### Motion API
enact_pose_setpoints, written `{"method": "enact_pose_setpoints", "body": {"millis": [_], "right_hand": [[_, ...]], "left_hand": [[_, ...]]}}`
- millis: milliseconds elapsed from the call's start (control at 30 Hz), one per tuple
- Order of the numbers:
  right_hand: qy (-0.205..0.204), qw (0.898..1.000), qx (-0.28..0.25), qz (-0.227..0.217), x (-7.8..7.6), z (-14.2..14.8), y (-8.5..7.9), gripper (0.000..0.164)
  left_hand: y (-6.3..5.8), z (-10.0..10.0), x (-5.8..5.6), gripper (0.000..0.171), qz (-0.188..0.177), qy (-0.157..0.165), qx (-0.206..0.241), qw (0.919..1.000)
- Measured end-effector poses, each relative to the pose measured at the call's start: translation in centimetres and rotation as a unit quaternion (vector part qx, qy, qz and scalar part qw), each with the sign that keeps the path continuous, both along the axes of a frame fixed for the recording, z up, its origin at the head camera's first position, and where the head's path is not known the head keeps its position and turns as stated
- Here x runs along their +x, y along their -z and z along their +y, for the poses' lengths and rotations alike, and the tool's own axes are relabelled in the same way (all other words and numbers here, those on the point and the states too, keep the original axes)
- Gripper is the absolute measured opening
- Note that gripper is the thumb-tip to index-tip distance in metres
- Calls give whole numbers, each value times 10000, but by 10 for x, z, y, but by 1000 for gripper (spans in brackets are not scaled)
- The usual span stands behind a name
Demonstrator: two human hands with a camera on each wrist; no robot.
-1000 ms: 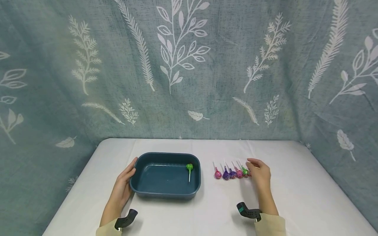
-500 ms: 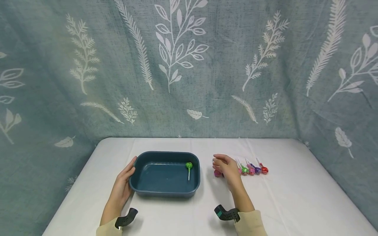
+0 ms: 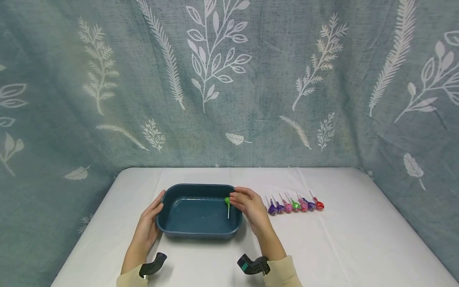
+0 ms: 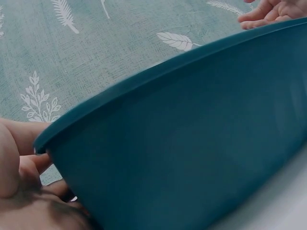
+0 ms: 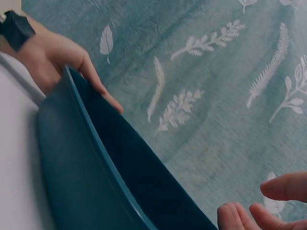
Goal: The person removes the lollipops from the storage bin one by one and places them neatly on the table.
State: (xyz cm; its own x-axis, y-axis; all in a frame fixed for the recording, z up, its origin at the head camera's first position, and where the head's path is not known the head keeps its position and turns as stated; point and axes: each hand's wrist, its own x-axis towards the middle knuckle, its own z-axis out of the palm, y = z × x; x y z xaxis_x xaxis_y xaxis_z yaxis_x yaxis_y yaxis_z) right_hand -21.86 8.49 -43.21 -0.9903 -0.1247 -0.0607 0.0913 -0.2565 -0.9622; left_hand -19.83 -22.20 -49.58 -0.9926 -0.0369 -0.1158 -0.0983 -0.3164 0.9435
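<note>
A dark teal rectangular bin (image 3: 199, 236) stands on the white table. My left hand (image 3: 146, 221) lies along its left wall with the fingers extended, and in the left wrist view those fingers (image 4: 26, 136) sit just outside the rim. One green-wrapped lollipop (image 3: 228, 202) lies inside the bin at the right. My right hand (image 3: 252, 207) is over the bin's right rim, its fingertips overlapping the lollipop's right side in the head view. The right wrist view has thumb and fingers (image 5: 230, 215) apart with nothing seen between them.
Right of the bin several wrapped lollipops lie in a row, sticks pointing away: a purple one (image 3: 272, 210), a green one (image 3: 295, 206) and a red one (image 3: 319, 205) among them. The white table (image 3: 362, 239) ends at a leaf-patterned grey-green curtain (image 3: 265, 147).
My right hand has moved left from the right end of the lollipop row, across its left end, to the bin's right rim. The left hand and the bin have stayed put.
</note>
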Motion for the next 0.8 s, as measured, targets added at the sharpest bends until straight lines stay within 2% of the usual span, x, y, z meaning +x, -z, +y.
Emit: {"method": "enact_pose_setpoints", "body": {"millis": [233,367,567,800], "right_hand": [[-561,9964,-571,-279,9,-22,3,52],[-520,9954,-699,-405,12,-32,4,57],[-507,9878,-1331,-631,9,-41,6,73],[-471,9822,-1592,-874,7,-44,9,66]], "left_hand": [[0,-1,-1,50,0,0,51,10000],[0,-1,-1,50,5,25,106,9999],[0,-1,-1,50,1,44,127,9999],[2,-2,-1,51,43,94,224,9997]]}}
